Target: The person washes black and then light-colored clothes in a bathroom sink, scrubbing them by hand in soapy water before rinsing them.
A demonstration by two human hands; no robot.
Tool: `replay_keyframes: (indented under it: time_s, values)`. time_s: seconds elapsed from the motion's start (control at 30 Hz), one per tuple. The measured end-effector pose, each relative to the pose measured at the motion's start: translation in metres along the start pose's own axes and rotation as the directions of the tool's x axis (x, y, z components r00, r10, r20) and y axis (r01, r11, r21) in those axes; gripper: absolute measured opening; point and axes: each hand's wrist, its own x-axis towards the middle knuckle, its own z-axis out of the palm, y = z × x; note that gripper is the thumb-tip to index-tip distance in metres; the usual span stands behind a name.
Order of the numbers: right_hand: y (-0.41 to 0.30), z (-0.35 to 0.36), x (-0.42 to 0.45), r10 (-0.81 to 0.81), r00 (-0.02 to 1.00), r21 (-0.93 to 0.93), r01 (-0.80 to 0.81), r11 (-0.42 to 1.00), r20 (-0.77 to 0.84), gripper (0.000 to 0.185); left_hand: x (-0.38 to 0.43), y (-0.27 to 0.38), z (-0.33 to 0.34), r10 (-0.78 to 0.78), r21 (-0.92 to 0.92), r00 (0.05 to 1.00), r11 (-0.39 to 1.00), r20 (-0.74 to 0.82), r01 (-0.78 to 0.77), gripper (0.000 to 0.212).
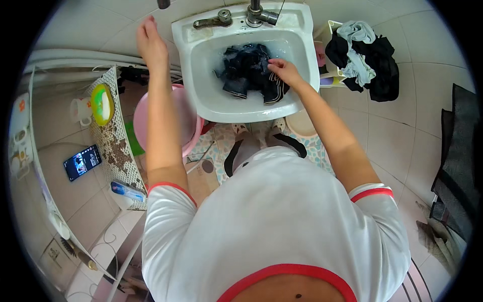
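Observation:
A white ceramic washbasin [211,102] stands before me with water in it. Dark navy clothing [245,71] with white-striped edges lies soaking there, partly under the surface. My right hand [283,71] is over the right side of the wet cloth, thumb and fingers drawn close together. Whether cloth is pinched between them cannot be made out. Raised to the left of the basin, my left hand [153,43] is near the tiled wall, fingers loosely bent, with nothing visible in it. A metal faucet [256,16] and a lever handle [213,22] sit on the basin's back ledge.
Left of the basin is a pink plastic tub [141,117]. A rusty perforated shelf [113,141] carries a soap dish [102,105], a toothpaste tube [127,191] and a cup [80,110]; a lit phone [82,162] is beside it. Clothes [379,64] drape a rack at right. A basin [302,124] is underneath.

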Motion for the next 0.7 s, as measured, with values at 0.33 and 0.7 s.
replay_keyframes:
  time_s: [0.33,0.7]
  values:
    - [-0.056,-0.028,0.017,-0.154,0.967,-0.077,0.141,0.987,-0.206,0.030,0.056,0.069,0.038,0.268,0.049,0.827,0.941,0.494,-0.334,0.039]
    - [-0.036,-0.027,0.001,-0.101,0.989,-0.090,0.091,0.992,-0.105,0.038,0.008,0.067,0.032,0.198,-0.102,0.882,0.980,0.427,-0.171,0.031]
